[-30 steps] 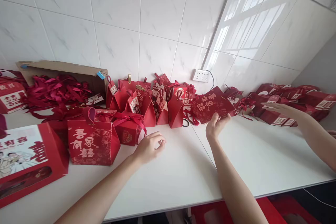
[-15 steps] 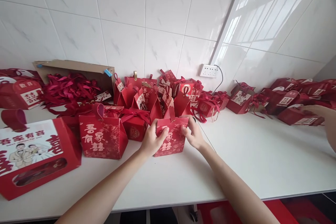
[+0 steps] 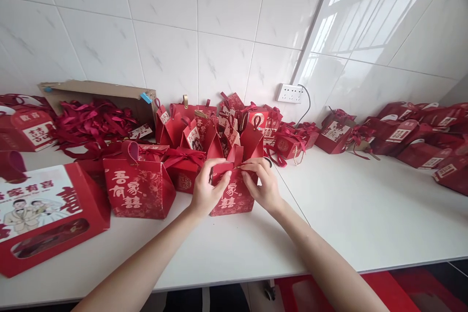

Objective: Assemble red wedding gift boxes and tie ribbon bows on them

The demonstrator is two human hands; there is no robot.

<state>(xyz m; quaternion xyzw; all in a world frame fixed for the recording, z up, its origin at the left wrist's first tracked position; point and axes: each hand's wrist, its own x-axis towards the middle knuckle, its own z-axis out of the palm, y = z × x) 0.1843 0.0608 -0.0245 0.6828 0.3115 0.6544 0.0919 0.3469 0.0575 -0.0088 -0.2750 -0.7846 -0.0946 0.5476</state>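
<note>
A red gift box [image 3: 234,202] with pale lettering stands upright on the white table in front of me. My left hand [image 3: 209,185] grips its upper left side, thumb on the front face and fingers behind the top edge. At the upper right, my right hand [image 3: 261,180] pinches the top edge near the middle, where a ribbon loop [image 3: 236,154] sticks up. What exactly the right fingertips hold there is too small to tell. To the left stands a matching red box [image 3: 136,190] with a ribbon handle, apart from my hands.
A large red box with a couple picture [image 3: 40,204] stands at the front left. Behind it, a cardboard carton [image 3: 98,88] spills red ribbons [image 3: 97,119]. Several gift boxes crowd the wall, more are piled at the right [image 3: 398,131]. A power strip [image 3: 290,93] hangs on the tiles.
My fingers have moved inward along the box's top edge, the right hand now near its middle. Another person's arm at the far right has left the view, and a box lies there.
</note>
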